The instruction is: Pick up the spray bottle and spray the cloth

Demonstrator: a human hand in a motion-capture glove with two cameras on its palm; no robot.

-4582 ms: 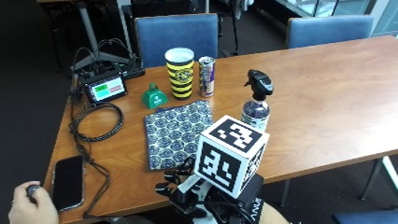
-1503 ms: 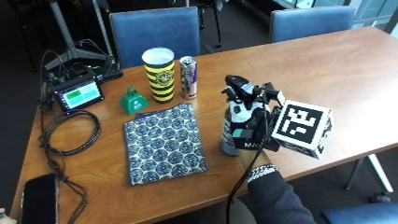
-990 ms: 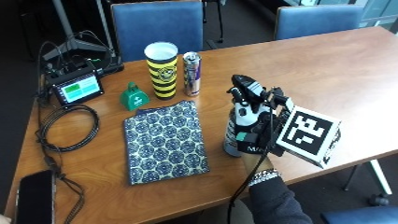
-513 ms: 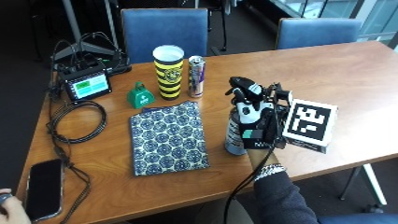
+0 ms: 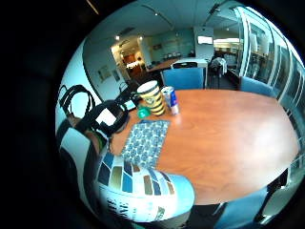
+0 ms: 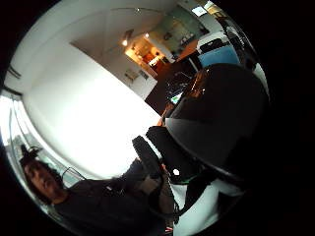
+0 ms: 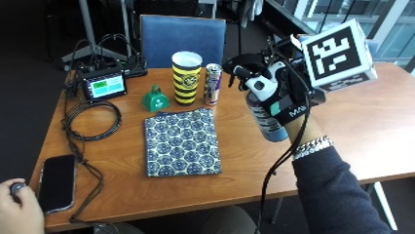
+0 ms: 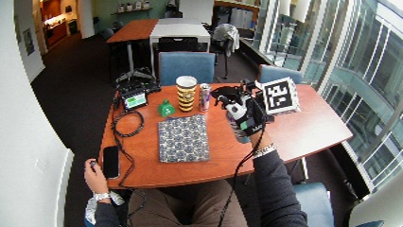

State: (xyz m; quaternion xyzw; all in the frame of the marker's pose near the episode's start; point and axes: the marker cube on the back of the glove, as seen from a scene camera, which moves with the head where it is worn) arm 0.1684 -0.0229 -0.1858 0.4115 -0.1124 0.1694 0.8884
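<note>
The gloved right hand [image 7: 280, 95] is wrapped around the spray bottle [image 7: 265, 118], fingers curled round its neck just under the black trigger head [image 7: 245, 64], and holds it upright, clear of the wooden table [image 7: 363, 122]. The nozzle points toward the patterned cloth [image 7: 181, 141], which lies flat on the table just beside the bottle, on the side away from the gloved arm. Beyond the cloth's far edge stand a small green bell [image 7: 155, 99], a yellow-and-black striped cup [image 7: 186, 78] and a slim drink can [image 7: 212, 84], the cup between the other two. Farther from the cloth, near the table's corner, sits a small monitor with a green screen [image 7: 103, 87], a coiled black cable [image 7: 91, 119] next to it. A black phone [image 7: 58, 182] lies at the near edge, with the person's bare hand [image 7: 19, 208] beside it. In the little-finger palm view the bottle's patterned label [image 5: 138, 186] fills the foreground, the cloth [image 5: 145, 141] past it.
</note>
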